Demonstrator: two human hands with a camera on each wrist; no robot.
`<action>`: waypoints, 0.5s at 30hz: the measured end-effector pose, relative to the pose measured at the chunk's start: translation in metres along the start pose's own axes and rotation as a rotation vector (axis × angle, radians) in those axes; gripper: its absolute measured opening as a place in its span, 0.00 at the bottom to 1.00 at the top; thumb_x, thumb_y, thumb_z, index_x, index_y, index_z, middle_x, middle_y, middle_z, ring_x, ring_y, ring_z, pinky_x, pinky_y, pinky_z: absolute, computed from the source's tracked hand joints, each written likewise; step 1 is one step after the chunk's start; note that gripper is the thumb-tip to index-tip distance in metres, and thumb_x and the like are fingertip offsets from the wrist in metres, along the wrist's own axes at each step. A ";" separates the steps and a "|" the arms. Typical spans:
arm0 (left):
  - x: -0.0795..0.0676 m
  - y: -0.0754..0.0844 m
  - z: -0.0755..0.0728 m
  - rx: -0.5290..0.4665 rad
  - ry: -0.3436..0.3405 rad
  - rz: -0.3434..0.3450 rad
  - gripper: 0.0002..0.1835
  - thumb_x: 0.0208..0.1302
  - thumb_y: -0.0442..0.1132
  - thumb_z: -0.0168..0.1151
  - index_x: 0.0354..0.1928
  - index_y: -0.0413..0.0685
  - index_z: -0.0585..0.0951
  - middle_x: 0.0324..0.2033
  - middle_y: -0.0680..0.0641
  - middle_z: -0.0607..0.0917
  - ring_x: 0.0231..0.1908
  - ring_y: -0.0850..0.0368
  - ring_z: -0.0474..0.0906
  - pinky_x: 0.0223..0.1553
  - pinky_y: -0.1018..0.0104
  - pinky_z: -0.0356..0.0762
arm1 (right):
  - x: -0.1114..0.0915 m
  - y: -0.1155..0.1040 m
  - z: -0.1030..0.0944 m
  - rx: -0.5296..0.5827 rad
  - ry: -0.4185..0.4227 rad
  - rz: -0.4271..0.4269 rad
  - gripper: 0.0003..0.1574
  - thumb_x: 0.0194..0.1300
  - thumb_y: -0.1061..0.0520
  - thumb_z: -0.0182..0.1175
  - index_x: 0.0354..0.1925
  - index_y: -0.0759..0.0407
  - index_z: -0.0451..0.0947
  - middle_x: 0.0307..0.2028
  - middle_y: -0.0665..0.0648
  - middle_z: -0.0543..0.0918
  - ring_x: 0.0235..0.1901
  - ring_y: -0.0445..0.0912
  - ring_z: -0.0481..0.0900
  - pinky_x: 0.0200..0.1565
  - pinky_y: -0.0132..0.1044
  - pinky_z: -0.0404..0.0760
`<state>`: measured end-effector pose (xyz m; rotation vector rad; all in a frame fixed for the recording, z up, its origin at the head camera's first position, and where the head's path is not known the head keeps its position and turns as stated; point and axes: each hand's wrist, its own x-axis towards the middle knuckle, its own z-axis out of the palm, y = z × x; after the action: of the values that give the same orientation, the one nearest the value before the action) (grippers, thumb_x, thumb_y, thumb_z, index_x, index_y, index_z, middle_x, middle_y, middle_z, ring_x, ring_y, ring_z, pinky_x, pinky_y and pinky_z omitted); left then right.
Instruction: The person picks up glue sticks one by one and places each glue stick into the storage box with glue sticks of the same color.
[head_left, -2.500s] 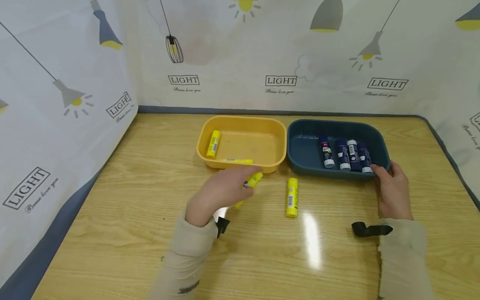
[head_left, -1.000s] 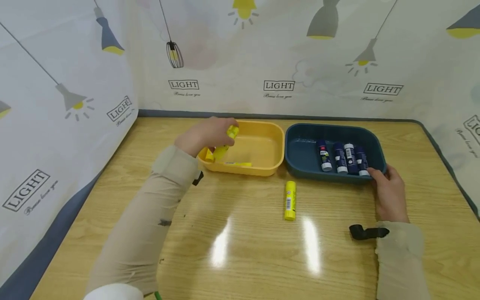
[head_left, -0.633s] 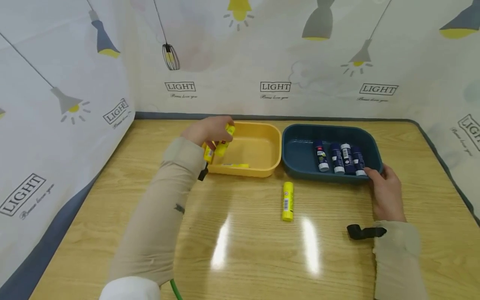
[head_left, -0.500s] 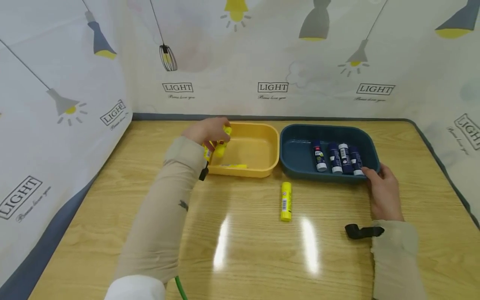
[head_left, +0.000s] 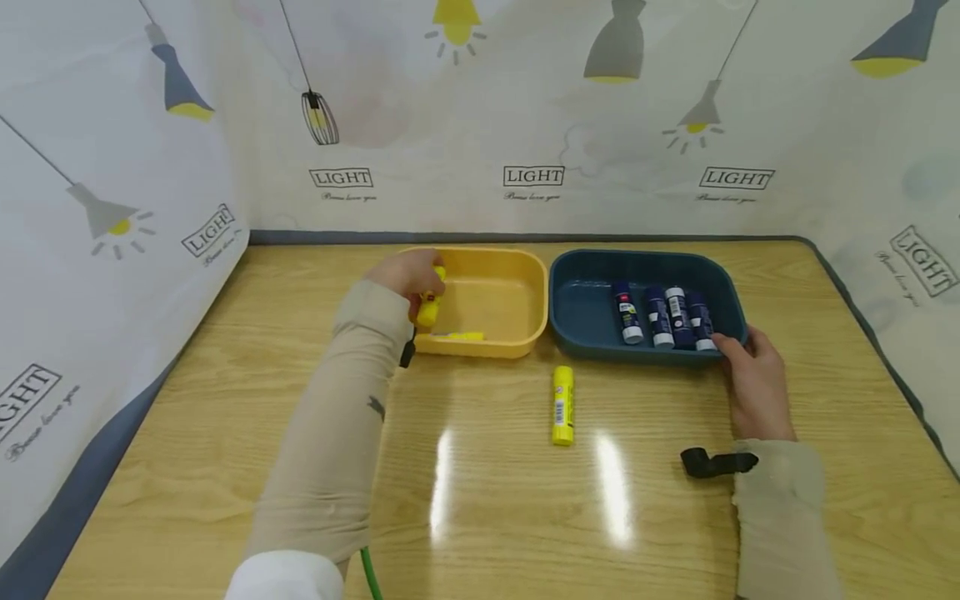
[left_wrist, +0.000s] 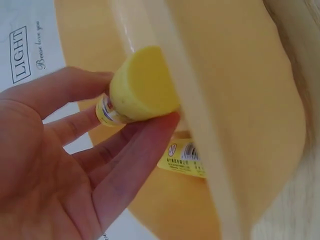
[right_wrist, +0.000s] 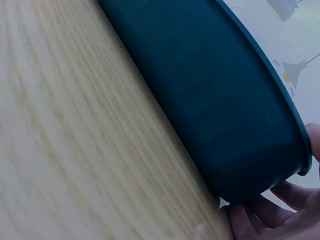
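Note:
Inside the left end of the yellow tray, my left hand pinches a yellow glue stick between thumb and fingers. Another yellow glue stick lies along the tray's front wall; whatever is behind my hand at that end is hidden in the head view. My right hand grips the front right corner of the blue tray, thumb at the rim and fingers at the underside in the right wrist view. Several navy glue sticks with white ends lie in that tray's right half.
A single yellow glue stick lies on the wooden table in front of the two trays, which stand side by side. Behind them rises a printed cloth backdrop. A green cord shows beside the left sleeve.
My left hand has carried a glue stick from in front of the yellow tray to its left end and lowered it inside. The right hand keeps its grip. The head view has shifted slightly.

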<state>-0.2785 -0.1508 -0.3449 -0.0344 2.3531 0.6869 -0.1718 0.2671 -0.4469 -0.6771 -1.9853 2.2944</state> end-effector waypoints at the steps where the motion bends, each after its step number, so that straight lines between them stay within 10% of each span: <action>1: 0.000 0.000 0.000 -0.001 0.002 -0.001 0.30 0.62 0.34 0.50 0.66 0.46 0.53 0.53 0.40 0.67 0.36 0.46 0.75 0.40 0.55 0.76 | 0.000 0.000 0.000 0.007 -0.002 0.003 0.44 0.59 0.48 0.59 0.67 0.52 0.50 0.65 0.54 0.53 0.60 0.41 0.56 0.61 0.32 0.55; 15: 0.011 -0.006 0.004 -0.010 0.026 -0.027 0.29 0.61 0.32 0.50 0.64 0.44 0.55 0.45 0.38 0.72 0.15 0.54 0.72 0.18 0.66 0.74 | -0.003 -0.001 0.000 0.028 -0.018 -0.009 0.43 0.59 0.50 0.58 0.67 0.53 0.50 0.65 0.55 0.54 0.59 0.41 0.57 0.61 0.31 0.56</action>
<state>-0.2833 -0.1521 -0.3566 -0.0803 2.3700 0.6893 -0.1700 0.2665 -0.4448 -0.6470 -1.9560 2.3262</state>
